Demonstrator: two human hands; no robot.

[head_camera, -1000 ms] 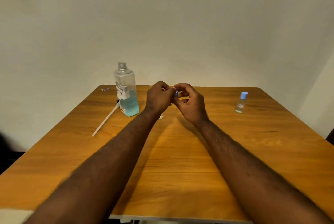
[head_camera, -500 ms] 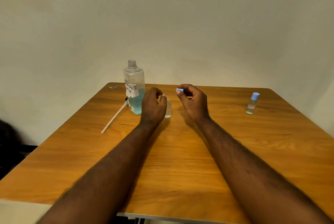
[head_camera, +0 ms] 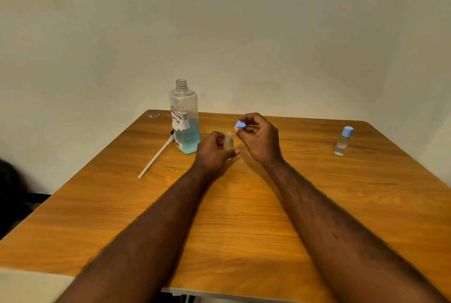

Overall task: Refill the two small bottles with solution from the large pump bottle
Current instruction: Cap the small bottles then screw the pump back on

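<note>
The large clear bottle [head_camera: 185,119] stands at the back of the table, uncapped, with blue liquid in its lower half. Just right of it a small clear bottle [head_camera: 228,140] stands open on the table, and my left hand [head_camera: 212,150] wraps loosely around it from the left. My right hand [head_camera: 259,138] hovers beside it and pinches its blue cap [head_camera: 239,124] between thumb and fingers. A second small bottle [head_camera: 342,141] with a blue cap on stands far right.
The pump's white tube [head_camera: 156,155] lies on the wooden table [head_camera: 244,217] left of the large bottle. A small scrap [head_camera: 154,115] lies at the back left corner. A pale wall rises right behind the table.
The cap came off the small bottle. My left hand lowered the bottle onto the table beside the large bottle, while my right hand drew away to the right with the cap.
</note>
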